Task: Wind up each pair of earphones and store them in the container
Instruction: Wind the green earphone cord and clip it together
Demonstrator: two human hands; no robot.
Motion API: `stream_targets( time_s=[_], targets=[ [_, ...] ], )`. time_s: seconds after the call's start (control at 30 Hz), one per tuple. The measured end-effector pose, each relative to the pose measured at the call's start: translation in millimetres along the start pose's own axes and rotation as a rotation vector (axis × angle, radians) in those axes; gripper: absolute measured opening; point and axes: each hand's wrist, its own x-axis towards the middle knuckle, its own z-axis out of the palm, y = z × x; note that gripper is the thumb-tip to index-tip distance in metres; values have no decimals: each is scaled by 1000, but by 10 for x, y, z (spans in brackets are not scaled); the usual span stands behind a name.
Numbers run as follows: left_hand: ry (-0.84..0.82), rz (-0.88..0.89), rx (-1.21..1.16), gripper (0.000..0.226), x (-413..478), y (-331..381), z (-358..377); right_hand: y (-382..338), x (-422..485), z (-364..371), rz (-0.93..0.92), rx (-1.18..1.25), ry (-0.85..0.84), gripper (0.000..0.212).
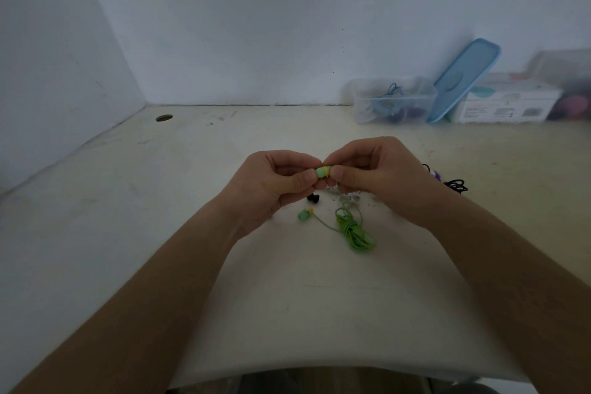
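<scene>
My left hand and my right hand meet above the middle of the table, and both pinch one green and yellow earbud between thumb and fingers. Its twin earbud lies on the table below, joined to a green cable bundle coiled to the right. A clear plastic container stands at the back right by the wall, with blue and dark earphones inside it. Its blue lid leans against the wall beside it.
A small black ear tip lies just under my left hand. Black earphones and a purple piece lie right of my right hand. A white box stands at the back right. A round hole is in the table's far left.
</scene>
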Motion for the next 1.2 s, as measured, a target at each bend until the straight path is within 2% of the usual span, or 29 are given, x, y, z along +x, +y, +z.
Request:
stream_targets(
  time_s=[0.27,0.5,0.87,1.2],
  targets=[
    [24,22,65,16,-2,-18,23,12,-4,-9,-44,-71,4,14],
    [-7,27,39,19,-1,4,12,7,0,-15,-6,36,-11,14],
    [-6,61,63,14,11,-31,14,8,-4,-20,-1,38,-25,12],
    [-50,139,230,24,8,9,4,-45,-15,-48,52,47,41,9]
  ],
)
